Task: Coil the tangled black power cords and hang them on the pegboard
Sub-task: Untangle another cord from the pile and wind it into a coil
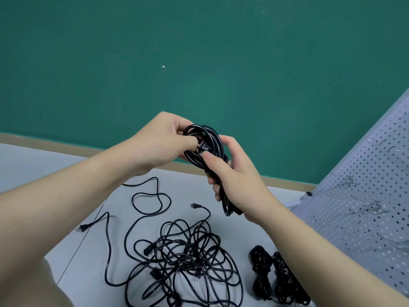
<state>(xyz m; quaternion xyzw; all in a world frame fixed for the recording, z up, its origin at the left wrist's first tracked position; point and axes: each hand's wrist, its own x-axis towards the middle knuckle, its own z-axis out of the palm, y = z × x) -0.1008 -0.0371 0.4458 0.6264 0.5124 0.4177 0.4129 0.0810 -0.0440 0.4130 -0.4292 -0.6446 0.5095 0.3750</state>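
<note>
Coiled cord, centre frame: right hand grips the bundle; left hand pinches the plug end. Step: securing the coil. Next: hanging on pegboard, right. Tangled cords await, bottom centre.

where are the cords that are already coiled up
In the head view, two coiled cords lie side by side on the table at lower right, between the tangled pile and the pegboard; a third is held in both hands.

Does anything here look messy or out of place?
Yes: a tangled heap of black cords sprawls across the table, loops crossing and plugs sticking out. Two coiled bundles lie tidily beside it, and the pegboard hooks carry no cords.
</note>
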